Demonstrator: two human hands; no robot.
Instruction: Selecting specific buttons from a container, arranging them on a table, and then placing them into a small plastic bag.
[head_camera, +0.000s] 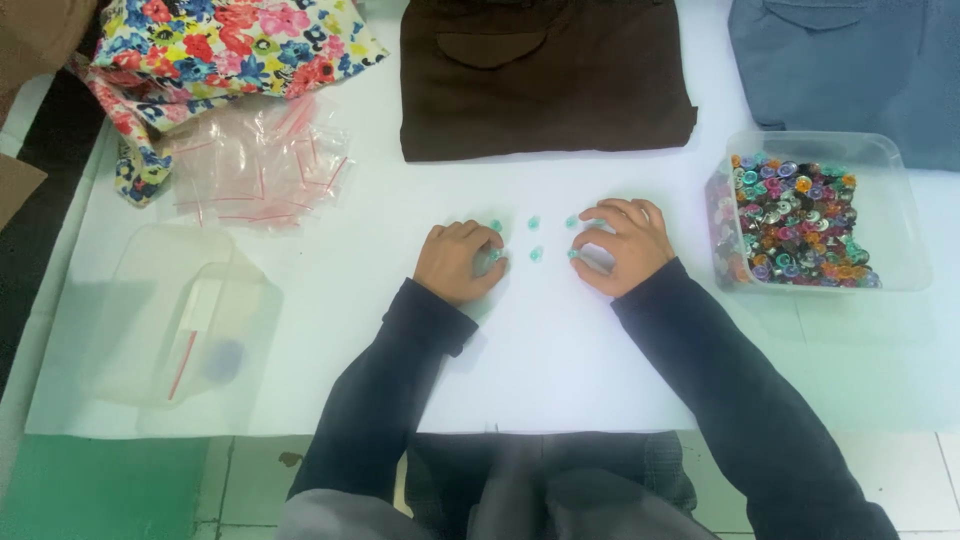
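Several small teal buttons (535, 253) lie on the white sheet (560, 350) between my hands. My left hand (455, 262) rests knuckles up, its fingertips touching one teal button at its right side, with another just above it. My right hand (620, 245) is curled over the sheet, thumb and forefinger pinching a teal button at its left edge. Both arms wear dark sleeves.
A clear plastic tub (905, 215) of several colourful buttons stands at right. Brown folded trousers (545, 75) and a blue garment (850, 65) lie at the back, floral cloth (225, 45) and small zip bags (260, 165) at back left, a translucent container (185, 320) at left.
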